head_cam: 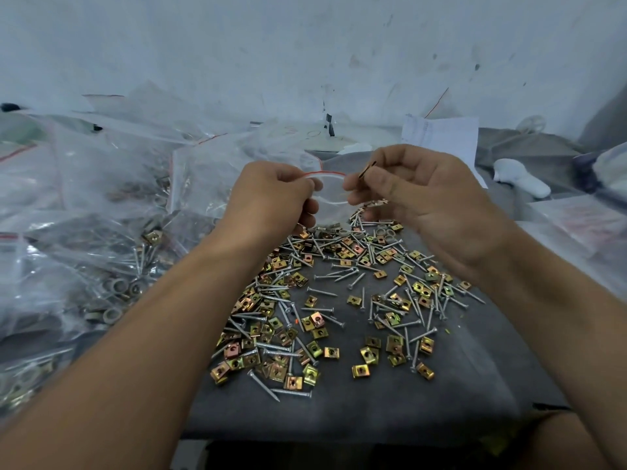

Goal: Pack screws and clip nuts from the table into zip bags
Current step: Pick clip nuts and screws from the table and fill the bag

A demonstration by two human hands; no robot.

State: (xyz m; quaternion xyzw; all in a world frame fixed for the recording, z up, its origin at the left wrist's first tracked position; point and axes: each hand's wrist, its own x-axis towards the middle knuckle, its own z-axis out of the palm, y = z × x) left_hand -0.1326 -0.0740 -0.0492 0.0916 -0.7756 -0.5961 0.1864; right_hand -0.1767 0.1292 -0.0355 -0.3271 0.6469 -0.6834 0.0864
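Observation:
A small clear zip bag (326, 188) with a red strip hangs between both hands, its mouth spread open. My left hand (271, 198) pinches the bag's left edge. My right hand (417, 195) pinches the right edge and also holds a gold clip nut (367, 168) between thumb and fingers above the opening; more small parts seem tucked under its fingers. Below the hands, loose silver screws (342, 276) and gold clip nuts (315, 322) lie scattered over the grey cloth-covered table (373, 408).
A heap of filled clear zip bags (101, 205) with screws, nuts and grey rings covers the left side. A white paper (441, 134) and a white plastic object (522, 179) lie at the back right. More plastic bags (583, 222) sit at the right edge.

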